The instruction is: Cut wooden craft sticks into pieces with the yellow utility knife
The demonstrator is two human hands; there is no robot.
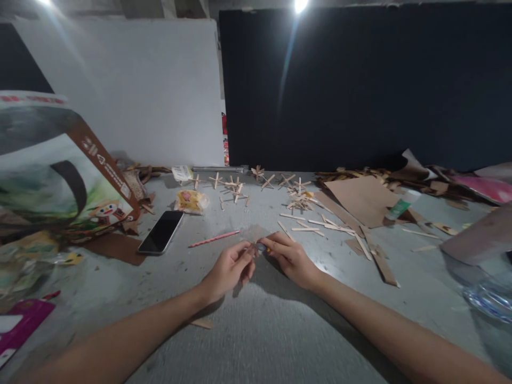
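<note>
Near the middle of the grey table, my left hand is closed, thumb and fingers pinched together. My right hand is also closed, its fingertips meeting the left ones. Between the fingertips is a small dark, shiny piece, mostly hidden and too small to name. A pink striped pencil-like stick lies just beyond my left hand. Loose wooden craft sticks are scattered beyond my right hand. Farther back stand several small star shapes of crossed sticks. Another wooden piece lies by my left forearm.
A phone and a yellow packet lie left of centre. A large printed bag stands at far left, above a magenta item. To the right are cardboard, a green-white tube and a tape roll.
</note>
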